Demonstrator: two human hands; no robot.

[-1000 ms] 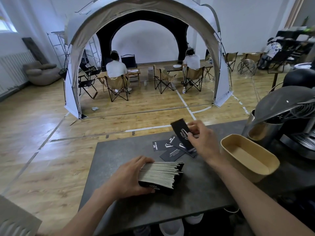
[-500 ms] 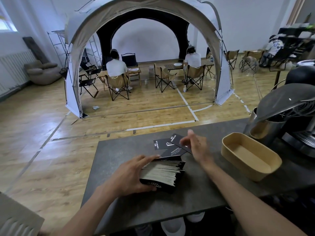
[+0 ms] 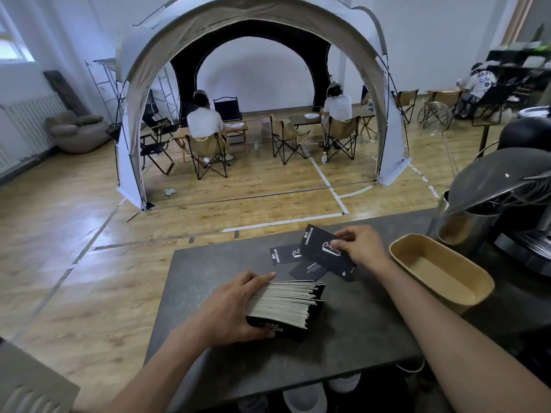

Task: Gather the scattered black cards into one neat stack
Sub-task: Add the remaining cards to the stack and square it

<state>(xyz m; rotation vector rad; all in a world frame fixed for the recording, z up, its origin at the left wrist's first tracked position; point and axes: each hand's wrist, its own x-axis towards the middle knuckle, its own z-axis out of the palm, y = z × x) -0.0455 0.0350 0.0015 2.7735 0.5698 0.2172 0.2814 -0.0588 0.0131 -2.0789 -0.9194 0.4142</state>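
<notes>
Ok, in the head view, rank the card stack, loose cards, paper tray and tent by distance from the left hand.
1. Card stack, gripped by the left hand.
2. Loose cards, just beyond it.
3. Paper tray, at right.
4. Tent, across the floor.

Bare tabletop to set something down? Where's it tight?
Free: the table between the stack and the tan tray, though the right forearm crosses above it; the far-left corner beyond the left hand; the near edge. Crowded: far centre, where loose cards overlap and the right hand pinches a card.
</notes>
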